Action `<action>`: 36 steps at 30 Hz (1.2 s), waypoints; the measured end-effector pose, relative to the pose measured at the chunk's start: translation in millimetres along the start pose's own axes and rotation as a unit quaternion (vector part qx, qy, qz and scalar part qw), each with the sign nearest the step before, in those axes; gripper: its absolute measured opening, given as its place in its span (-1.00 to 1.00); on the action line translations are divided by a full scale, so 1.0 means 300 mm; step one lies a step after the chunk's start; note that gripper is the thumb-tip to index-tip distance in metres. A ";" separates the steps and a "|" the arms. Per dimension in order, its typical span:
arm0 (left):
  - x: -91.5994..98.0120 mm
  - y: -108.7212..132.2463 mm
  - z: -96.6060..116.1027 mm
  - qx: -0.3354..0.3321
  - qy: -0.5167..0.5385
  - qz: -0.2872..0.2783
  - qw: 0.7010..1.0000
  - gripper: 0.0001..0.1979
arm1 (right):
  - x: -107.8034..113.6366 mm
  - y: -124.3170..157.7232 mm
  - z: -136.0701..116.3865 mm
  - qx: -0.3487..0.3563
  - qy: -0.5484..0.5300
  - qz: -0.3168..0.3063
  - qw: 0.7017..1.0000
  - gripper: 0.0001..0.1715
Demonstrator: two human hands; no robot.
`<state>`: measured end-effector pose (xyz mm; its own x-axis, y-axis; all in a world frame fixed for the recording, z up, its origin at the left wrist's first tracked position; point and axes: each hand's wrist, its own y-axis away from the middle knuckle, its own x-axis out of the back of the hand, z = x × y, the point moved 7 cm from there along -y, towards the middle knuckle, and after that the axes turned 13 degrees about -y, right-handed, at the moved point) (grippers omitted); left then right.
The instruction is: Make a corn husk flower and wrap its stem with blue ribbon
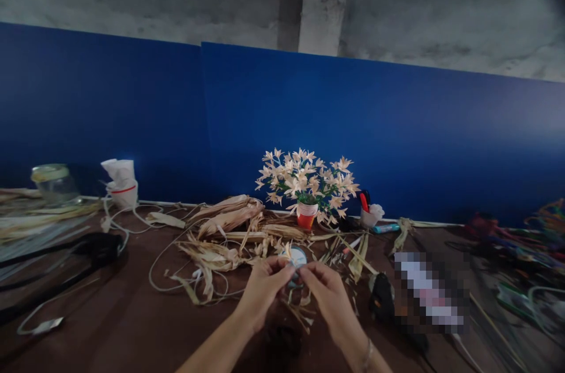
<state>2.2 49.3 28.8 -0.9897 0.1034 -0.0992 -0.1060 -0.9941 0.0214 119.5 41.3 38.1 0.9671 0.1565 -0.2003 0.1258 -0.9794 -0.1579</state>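
My left hand (261,285) and my right hand (325,289) meet over the brown table (123,320), fingertips pinched together around a small pale husk piece with a tiny flower shape (287,252) rising from it. Just behind the fingers lies a small round white tin (298,256). Both hands are closed in a pinch. Dried corn husks (229,226) lie heaped just beyond the hands. A pot of cream paper-like flowers (306,185) in a red and white cup stands behind them.
A blue partition (282,126) backs the table. At left stand a glass jar (53,182), a white cup with cloth (121,185), cords and black straps (88,249). At right lie a black glue gun (382,296), a cup with red-handled scissors (368,211) and colourful wires (529,237).
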 end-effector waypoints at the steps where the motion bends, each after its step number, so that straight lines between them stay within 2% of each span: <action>1: 0.002 -0.001 0.000 0.011 0.009 -0.022 1.000 -0.78 | -0.003 -0.001 0.033 -0.080 -0.082 -0.026 0.993 -0.75; 3: 0.003 -0.001 -0.005 0.042 0.034 -0.067 0.996 -0.78 | -0.025 0.015 0.076 -0.209 -0.210 -0.087 0.951 -0.71; 4: 0.000 0.000 -0.008 0.055 0.045 -0.089 0.993 -0.78 | -0.036 0.026 0.085 -0.247 -0.246 -0.115 0.930 -0.71; 7: -0.026 0.009 -0.011 0.070 0.059 -0.160 0.983 -0.78 | -0.063 0.047 0.094 -0.284 -0.293 -0.157 0.899 -0.73; 10: -0.048 0.015 -0.018 0.064 0.074 -0.188 0.977 -0.79 | -0.081 0.059 0.115 -0.307 -0.324 -0.145 0.883 -0.80; 14: -0.036 0.006 -0.049 0.076 0.050 -0.150 0.985 -0.80 | -0.077 0.059 0.152 -0.335 -0.359 -0.088 0.867 -0.87; 16: -0.022 -0.001 -0.061 0.084 0.035 -0.119 0.989 -0.79 | -0.065 0.049 0.157 -0.319 -0.356 -0.062 0.876 -0.87; 22: -0.024 -0.007 -0.046 0.062 0.035 -0.069 0.995 -0.75 | -0.028 0.025 0.116 -0.180 -0.253 -0.003 0.951 -0.79; 28: -0.014 0.002 -0.029 0.018 -0.047 0.003 0.999 -0.75 | -0.007 0.010 0.066 -0.062 -0.125 0.037 0.990 -0.71; 30: -0.009 0.002 -0.027 0.001 -0.081 0.023 0.996 -0.76 | 0.007 0.008 0.039 -0.010 -0.046 0.058 0.997 -0.72; 33: -0.003 -0.001 -0.027 -0.018 -0.109 0.042 0.993 -0.76 | 0.015 0.015 -0.004 0.061 0.061 0.083 0.993 -0.74; 36: 0.004 -0.005 -0.024 -0.028 -0.124 0.058 0.990 -0.76 | 0.008 0.024 -0.027 0.092 0.115 0.089 0.985 -0.75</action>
<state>1.8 50.6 21.4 -0.9888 -0.0133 0.1484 0.0077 -0.9992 -0.0386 124.6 33.8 44.4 0.9973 -0.0701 -0.0206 -0.0730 -0.9456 -0.3169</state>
